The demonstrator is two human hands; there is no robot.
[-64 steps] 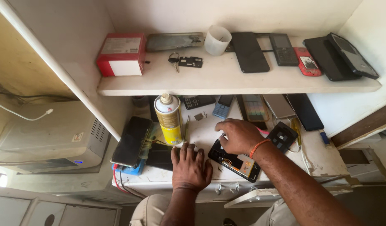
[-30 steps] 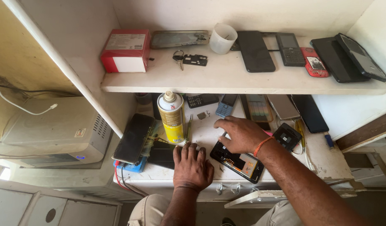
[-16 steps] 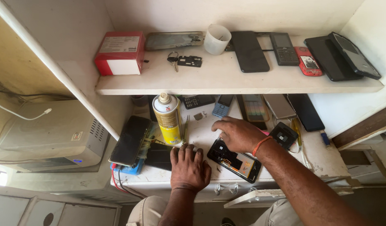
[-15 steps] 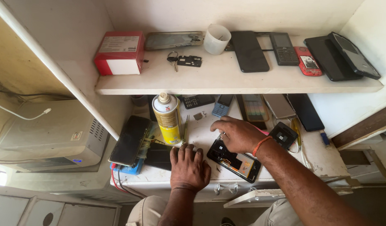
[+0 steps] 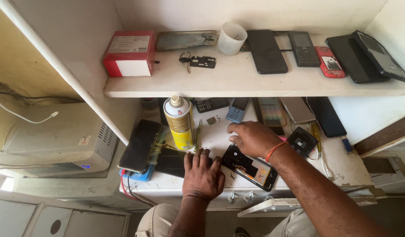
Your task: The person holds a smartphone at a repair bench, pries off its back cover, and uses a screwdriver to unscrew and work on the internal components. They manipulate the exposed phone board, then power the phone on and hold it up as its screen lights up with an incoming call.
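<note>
A red box (image 5: 130,53) with a white label on top and a white front panel stood at the left end of the shelf (image 5: 255,85). Further right on the shelf lay a dark-screened phone (image 5: 266,51), a black keypad phone (image 5: 303,48) and a small red phone (image 5: 330,62), all screens dark. On the bench (image 5: 220,136), a yellow spray can (image 5: 180,123) carried a red-and-yellow label, and a black-screened phone (image 5: 140,145) lay tilted beside it.
</note>
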